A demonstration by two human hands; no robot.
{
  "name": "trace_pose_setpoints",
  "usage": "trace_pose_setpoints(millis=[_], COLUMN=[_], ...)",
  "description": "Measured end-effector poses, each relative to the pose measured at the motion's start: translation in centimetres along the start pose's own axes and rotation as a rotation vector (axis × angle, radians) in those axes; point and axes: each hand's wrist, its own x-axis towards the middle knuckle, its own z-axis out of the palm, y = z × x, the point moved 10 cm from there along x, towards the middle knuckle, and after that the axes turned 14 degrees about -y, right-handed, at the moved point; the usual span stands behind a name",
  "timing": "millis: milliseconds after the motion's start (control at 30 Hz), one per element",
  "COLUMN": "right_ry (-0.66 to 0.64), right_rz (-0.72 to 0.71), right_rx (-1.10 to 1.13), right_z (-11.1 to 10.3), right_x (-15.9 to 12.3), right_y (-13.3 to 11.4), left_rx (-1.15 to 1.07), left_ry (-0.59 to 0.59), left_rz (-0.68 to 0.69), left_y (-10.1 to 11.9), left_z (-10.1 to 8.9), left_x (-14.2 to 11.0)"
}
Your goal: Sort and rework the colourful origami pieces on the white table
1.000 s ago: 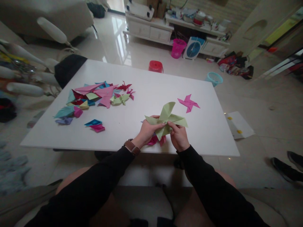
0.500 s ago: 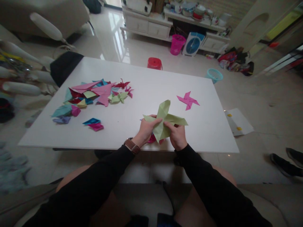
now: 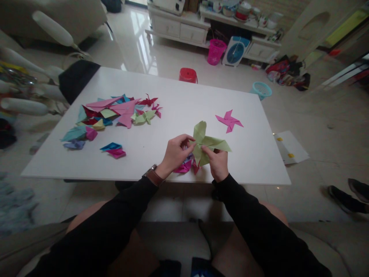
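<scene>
A light green folded paper piece point(image 3: 215, 143) with several pointed flaps is held up over the table's near edge. My right hand point(image 3: 218, 161) grips it from the right, thumb on top near its centre. With thumb and fingertips, my left hand point(image 3: 179, 151) pinches the green paper's left side, and that hand partly covers the left flap. Below and between the hands lie several folded paper pieces, a magenta one point(image 3: 184, 166) among them, partly hidden. A pink paper pinwheel point(image 3: 230, 121) lies flat beyond my right hand.
On the white table point(image 3: 161, 154), a heap of coloured origami point(image 3: 123, 111) lies at the left, with a blue folded piece point(image 3: 111, 147) nearer me. Past the far edge stand a red bin point(image 3: 188, 75) and a light blue basket point(image 3: 261, 89).
My left hand has shifted its hold from the paper's centre to its left side, its fingers now curled into a pinch. The pieces below show more. My right hand keeps its grip.
</scene>
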Motion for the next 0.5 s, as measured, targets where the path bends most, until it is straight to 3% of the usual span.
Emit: trace_pose_setpoints(millis=[133,367,500], right_ry=[-0.018,-0.052,-0.070], right_rz=[-0.005,0.007,0.059], right_rx=[-0.052,-0.101,-0.122], right_z=[0.4,0.5,0.3], right_x=[0.0,0.2,0.2], right_y=[-0.1,-0.1,0.2], left_rx=[-0.050,-0.138,-0.296], left_ry=[-0.090,-0.161,-0.289], left_rz=[-0.100,-0.181,-0.254], left_y=[-1.7,-3.1,-3.5], left_z=[1.6,2.3,3.8], left_x=[0.0,0.4,0.2])
